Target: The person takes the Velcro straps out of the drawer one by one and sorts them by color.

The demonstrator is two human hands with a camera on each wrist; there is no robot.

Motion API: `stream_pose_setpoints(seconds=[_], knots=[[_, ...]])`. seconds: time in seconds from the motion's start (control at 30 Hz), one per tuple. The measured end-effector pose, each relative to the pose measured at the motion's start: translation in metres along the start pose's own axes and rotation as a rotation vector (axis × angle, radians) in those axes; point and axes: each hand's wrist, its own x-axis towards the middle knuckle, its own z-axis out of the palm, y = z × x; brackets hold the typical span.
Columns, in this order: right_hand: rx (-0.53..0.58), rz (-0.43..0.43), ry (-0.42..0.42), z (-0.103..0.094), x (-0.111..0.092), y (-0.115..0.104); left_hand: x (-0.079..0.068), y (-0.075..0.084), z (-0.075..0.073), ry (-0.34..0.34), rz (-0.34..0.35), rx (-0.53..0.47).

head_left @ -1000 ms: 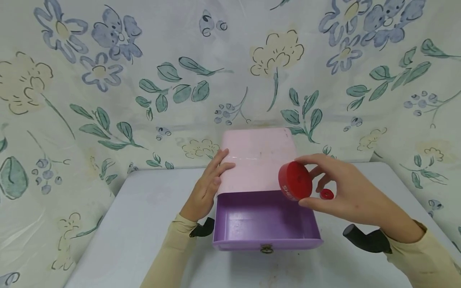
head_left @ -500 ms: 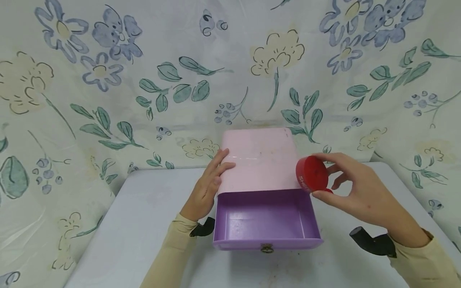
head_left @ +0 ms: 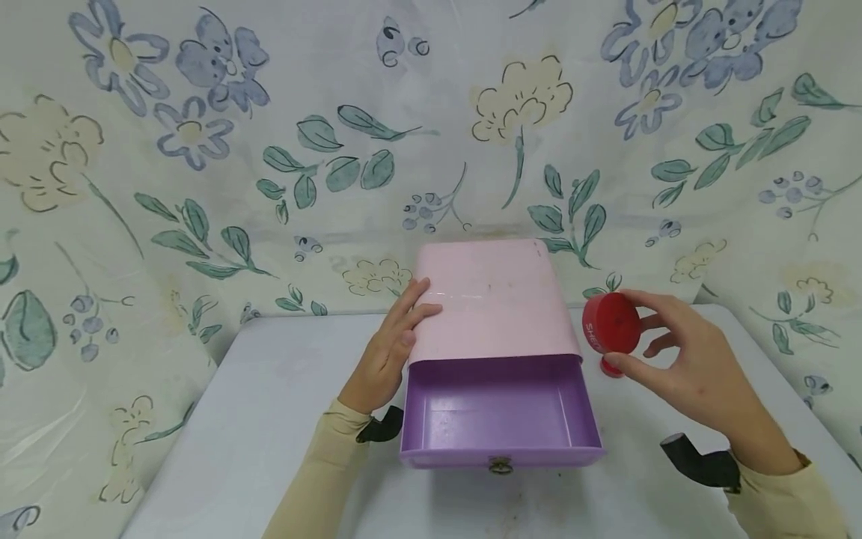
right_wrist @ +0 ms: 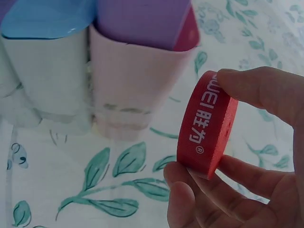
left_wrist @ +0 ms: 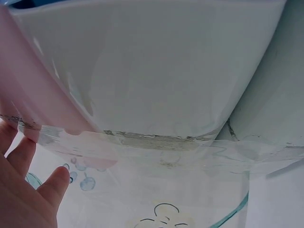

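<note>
Right grip (head_left: pixel 697 368), red roll (head_left: pixel 614 323) between fingertips (right_wrist: pixel 232 80)

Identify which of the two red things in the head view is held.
The larger, white-lettered red roll, pinched by the right hand; the smaller red piece shows just below it.

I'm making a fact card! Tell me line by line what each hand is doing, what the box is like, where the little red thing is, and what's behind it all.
Left hand: the left hand rests against the side of the pink plastic box cover
Right hand: the right hand pinches a round, red, woven-looking roll with white lettering
Box: a purple plastic drawer sticks out from under the cover, metal latch in front
Little red thing: a small, round red piece, partly hidden by the right thumb
Behind: white flowery sheet
</note>
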Motion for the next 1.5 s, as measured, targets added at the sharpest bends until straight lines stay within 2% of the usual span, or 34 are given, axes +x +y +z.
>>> stream_pose_setpoints(seconds=[0.67, 1.07, 1.5], knots=[[0.027, 0.201, 0.038, 0.017, -0.017, 0.040, 0.000, 0.001, 0.000, 0.004, 0.014, 0.010], [-0.022, 0.306, 0.086, 0.025, -0.024, 0.065, -0.001, 0.002, 0.001, 0.001, 0.000, 0.012], [-0.106, 0.386, 0.052, 0.034, -0.031, 0.088, -0.002, 0.000, 0.000, -0.003, -0.004, 0.014]])
